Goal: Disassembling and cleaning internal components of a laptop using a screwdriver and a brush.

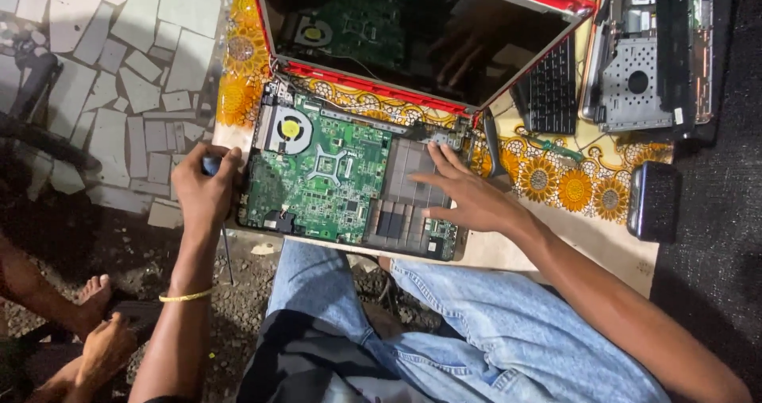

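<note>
this looked like an informal laptop repair spot. an opened laptop with a bare green motherboard (317,173) lay on a sunflower-patterned cloth (571,181), beside a stripped laptop chassis (643,53) and a loose keyboard (552,85), over a broken-tile floor (135,61) and gravel.

The motherboard (317,173) is matt green circuit board studded with small shiny metal parts; its fan (288,129) is dark plastic with a yellow sticker. The laptop screen (413,30) is glossy black, framed in shiny red plastic. The flowered cloth (556,181) looks smooth and printed. The jeans (492,323) are faded denim. The floor (135,61) is rough broken tile.
</note>
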